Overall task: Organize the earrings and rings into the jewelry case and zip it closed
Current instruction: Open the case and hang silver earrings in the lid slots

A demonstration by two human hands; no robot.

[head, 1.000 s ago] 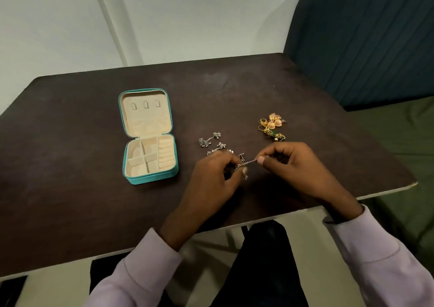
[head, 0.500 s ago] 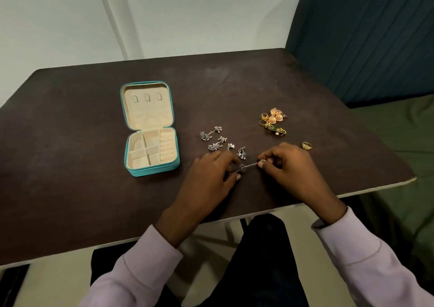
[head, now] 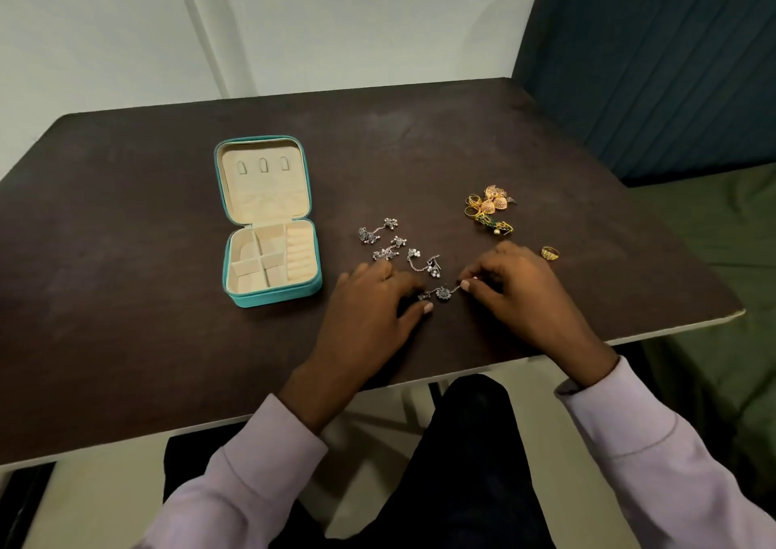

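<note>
A teal jewelry case (head: pixel 235 254) lies open on the dark table (head: pixel 126 296), its cream compartments holding nothing. To its right lie three silver chain earrings (head: pixel 378 236). A fourth silver earring (head: pixel 441 293) is stretched on the table between my hands: my left hand (head: pixel 373 309) pinches its left end and my right hand (head: pixel 512 284) pinches its right end. A pile of gold earrings and rings (head: pixel 489 208) sits beyond my right hand. A single gold ring (head: pixel 550 252) lies just right of that hand.
A dark teal padded seat back (head: pixel 655 65) and a green cushion (head: pixel 714 254) stand to the right of the table. The table's near edge (head: pixel 630 338) runs just below my wrists. A pale wall lies behind.
Both hands have lowered the silver earring onto the table and drawn it out flat. The single gold ring, hidden one second ago, shows beside my right hand.
</note>
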